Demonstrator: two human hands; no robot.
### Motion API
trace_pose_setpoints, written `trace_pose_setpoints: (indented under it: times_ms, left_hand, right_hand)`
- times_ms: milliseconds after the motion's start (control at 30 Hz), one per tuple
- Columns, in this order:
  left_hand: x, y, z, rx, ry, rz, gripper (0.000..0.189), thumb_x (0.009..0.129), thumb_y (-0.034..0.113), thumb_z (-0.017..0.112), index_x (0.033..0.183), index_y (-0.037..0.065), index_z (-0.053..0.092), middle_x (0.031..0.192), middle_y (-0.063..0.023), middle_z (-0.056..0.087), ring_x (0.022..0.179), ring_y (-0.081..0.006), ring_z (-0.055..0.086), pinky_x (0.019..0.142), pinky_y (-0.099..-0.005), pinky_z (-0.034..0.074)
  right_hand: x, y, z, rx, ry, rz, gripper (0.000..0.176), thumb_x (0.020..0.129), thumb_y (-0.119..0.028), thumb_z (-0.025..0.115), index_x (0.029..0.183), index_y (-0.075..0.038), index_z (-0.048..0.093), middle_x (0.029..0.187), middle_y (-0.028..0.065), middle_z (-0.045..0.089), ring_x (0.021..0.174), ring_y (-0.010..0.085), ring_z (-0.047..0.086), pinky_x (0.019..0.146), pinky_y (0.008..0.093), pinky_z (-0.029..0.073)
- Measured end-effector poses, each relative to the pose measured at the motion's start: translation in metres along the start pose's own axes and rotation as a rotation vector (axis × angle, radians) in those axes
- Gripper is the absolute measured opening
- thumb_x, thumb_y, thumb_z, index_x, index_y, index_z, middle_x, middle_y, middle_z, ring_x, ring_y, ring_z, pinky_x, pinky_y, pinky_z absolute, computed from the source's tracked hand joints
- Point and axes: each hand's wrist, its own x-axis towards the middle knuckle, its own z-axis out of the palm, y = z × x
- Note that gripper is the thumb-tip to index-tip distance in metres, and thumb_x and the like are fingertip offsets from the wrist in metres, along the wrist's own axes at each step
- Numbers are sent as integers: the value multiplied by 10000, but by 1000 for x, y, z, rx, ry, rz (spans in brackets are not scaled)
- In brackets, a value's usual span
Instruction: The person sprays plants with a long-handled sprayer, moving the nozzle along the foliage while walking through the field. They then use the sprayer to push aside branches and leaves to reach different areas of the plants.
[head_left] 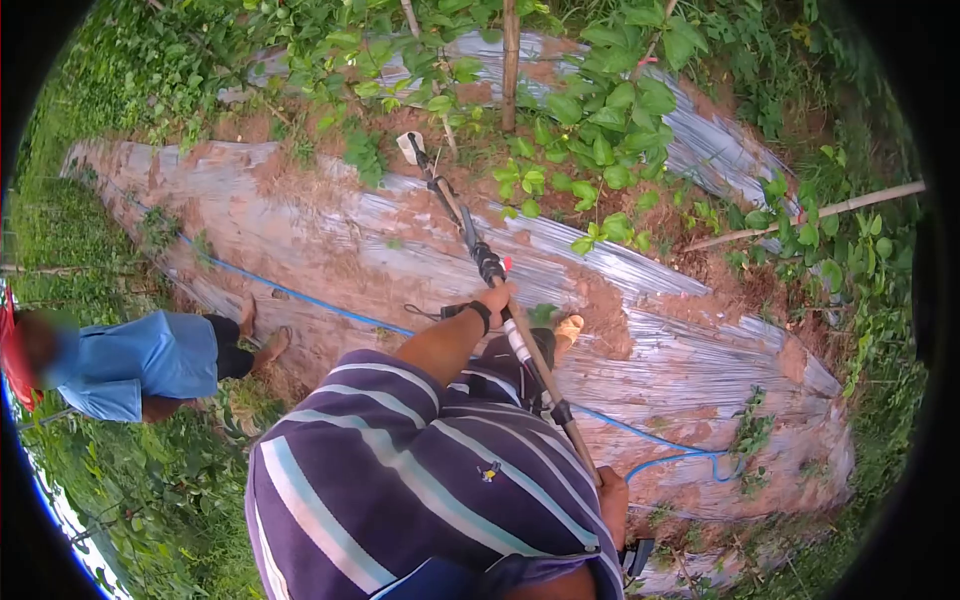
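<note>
A long brown pole tool [547, 378] runs diagonally across my body, with black fittings and bands along it and a small white piece at its far end. My left hand [495, 298], a dark band on its wrist, is wrapped around the middle of the pole just below a black fitting. Lower down, near my hip, my right hand [612, 492] closes around the pole's near end; part of it is hidden by my striped shirt. The white tip [411, 148] overlaps the soil beside the plastic-covered bed [600, 255]. One foot [568, 328] shows beside the pole.
A blue hose [320, 305] lies along the ground, curling at the right. Leafy plants [620, 130] grow around wooden stakes [510, 65] ahead. A slanted stick [850, 205] stands at right. Another person in a blue shirt [150, 362] stands at left.
</note>
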Motion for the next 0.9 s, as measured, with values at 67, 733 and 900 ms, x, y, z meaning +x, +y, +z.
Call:
trace_pose_setpoints:
  times_ms: [67, 733, 900]
  left_hand:
    - [4, 9, -10, -9, -61, 20, 335, 847, 149, 641, 1086, 13, 450, 873, -131, 489, 694, -304, 576, 608, -463, 526]
    - [-16, 66, -48, -114, -134, -319, 131, 864, 166, 615, 904, 85, 520, 757, -69, 573, 732, -258, 592, 685, -431, 513]
    - [7, 53, -63, -92, -159, -395, 128, 856, 166, 616, 893, 86, 523, 733, -69, 544, 718, -254, 582, 680, -430, 505]
  right_hand:
    - [-10, -33, -1, -61, 34, 36, 218, 853, -203, 644, 800, 8, 624, 648, 232, 588, 586, 363, 593, 540, 428, 439]
    - [-18, -47, 60, 166, -28, 424, 171, 822, -146, 659, 796, 13, 601, 609, 116, 479, 634, 117, 456, 555, 324, 382]
    - [-28, -34, 78, 288, -36, 493, 173, 829, -159, 651, 807, 8, 610, 608, 117, 487, 627, 117, 472, 556, 327, 391]
